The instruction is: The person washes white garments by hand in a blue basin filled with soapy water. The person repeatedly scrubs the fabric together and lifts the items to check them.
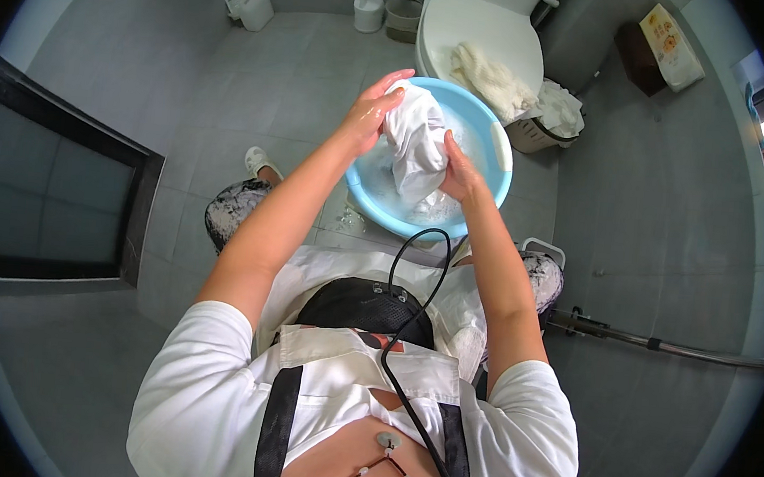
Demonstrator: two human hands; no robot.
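Note:
A wet white cloth (416, 143) hangs bunched between my two hands over a light blue basin (369, 203) of sudsy water. My left hand (372, 110) grips its upper left part, the fingers wet and wrapped round the fabric. On the lower right side, my right hand (459, 168) holds the cloth with the thumb up along it. The cloth's lower end hangs down to the suds; whether more fabric lies under the foam I cannot tell.
Behind the basin stands a white toilet (498, 23) with a cream towel (484, 78) on its lid. A waste bin (538, 136) is right of it. A pump bottle (369, 6), a small pail (403, 20) and a white jug (256, 10) line the back wall. A black cable (388, 356) crosses my front.

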